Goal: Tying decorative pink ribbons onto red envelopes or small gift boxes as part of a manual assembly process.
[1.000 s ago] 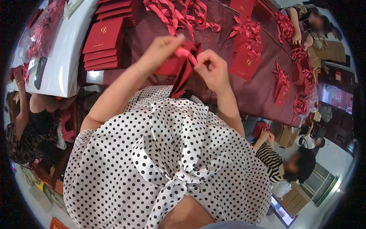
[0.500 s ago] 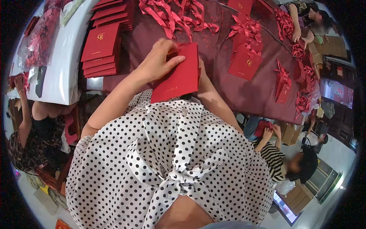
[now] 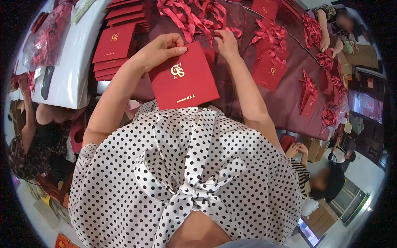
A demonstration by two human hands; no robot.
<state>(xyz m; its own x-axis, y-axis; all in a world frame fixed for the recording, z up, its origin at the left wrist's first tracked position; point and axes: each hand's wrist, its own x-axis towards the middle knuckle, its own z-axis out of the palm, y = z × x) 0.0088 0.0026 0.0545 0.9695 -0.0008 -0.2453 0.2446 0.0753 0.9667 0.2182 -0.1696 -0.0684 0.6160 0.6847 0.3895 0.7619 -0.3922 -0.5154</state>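
My left hand [image 3: 163,51] pinches the upper left edge of a flat red paper gift bag [image 3: 184,78]. The bag's gold-printed face is turned up, and its lower edge rests near my polka-dot top. Away from the bag, my right hand [image 3: 226,43] reaches to the near edge of a heap of red ribbons [image 3: 194,18]. Its thumb and forefinger are slightly apart close to the ribbon ends; nothing is plainly held between them.
Overlapping red bags [image 3: 113,43] stand in a stack at left. Ribboned bags [image 3: 271,70] lie at right on the dark red tablecloth [image 3: 248,95]. A white table [image 3: 68,82] holds a plastic bag of red material [image 3: 47,43]. Other people work on both sides.
My right hand has left the bag and moved up to the ribbons. The bag now shows its gold-printed face and is tilted the other way, still in my left hand.
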